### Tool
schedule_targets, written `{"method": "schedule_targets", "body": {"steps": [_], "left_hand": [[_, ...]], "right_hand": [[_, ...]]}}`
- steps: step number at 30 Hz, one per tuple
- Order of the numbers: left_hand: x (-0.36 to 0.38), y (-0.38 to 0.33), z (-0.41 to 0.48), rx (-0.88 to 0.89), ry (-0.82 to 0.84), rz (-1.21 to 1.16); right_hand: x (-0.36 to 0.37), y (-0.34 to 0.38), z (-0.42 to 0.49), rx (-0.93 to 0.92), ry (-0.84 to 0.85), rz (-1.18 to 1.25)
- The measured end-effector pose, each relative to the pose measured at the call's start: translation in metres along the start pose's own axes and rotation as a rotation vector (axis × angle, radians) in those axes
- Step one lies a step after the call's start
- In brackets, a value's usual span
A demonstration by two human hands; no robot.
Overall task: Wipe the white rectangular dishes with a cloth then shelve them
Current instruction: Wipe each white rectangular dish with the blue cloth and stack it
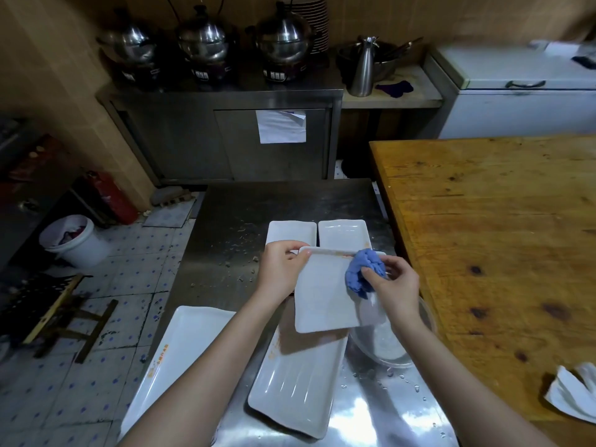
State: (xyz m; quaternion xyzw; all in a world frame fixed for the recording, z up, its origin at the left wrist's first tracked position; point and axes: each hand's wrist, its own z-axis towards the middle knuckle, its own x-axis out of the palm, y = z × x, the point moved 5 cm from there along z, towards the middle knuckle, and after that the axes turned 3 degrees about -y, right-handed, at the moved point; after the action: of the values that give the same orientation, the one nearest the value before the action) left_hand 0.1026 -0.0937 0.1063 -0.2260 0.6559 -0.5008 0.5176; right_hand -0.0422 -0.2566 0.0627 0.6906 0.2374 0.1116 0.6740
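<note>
Your view is dim overall and darkest along the left edge. The light source is overhead: note the strong glare on the wet steel bench (358,417) close to you and the small highlights on the pot lids (206,37). The held dish (325,295) casts a soft shadow on the dish below (296,382). Expect wide-angle bending at the edges. The freezer (516,108) at upper right is smeared, and the floor (96,317) is murky.

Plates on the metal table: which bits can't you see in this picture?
Head view:
- Held plate: right corner hidden under the blue cloth and right hand.
- Ribbed plate below it: far end hidden by the held plate.
- Glass bowl: mostly behind the right arm.
- Big tray: orange print too small to read.
</note>
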Motion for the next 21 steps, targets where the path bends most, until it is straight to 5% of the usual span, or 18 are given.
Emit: {"method": "schedule_targets", "body": {"steps": [12, 21], "left_hand": [[0.007, 0.005, -0.002, -0.067, 0.034, -0.077], [-0.007, -0.008, -0.007, -0.053, 0.038, -0.154]], "right_hand": [[0.053, 0.032, -0.03, -0.233, 0.213, -0.054], [-0.012, 0.01, 0.023, -0.11, -0.103, -0.133]]}}
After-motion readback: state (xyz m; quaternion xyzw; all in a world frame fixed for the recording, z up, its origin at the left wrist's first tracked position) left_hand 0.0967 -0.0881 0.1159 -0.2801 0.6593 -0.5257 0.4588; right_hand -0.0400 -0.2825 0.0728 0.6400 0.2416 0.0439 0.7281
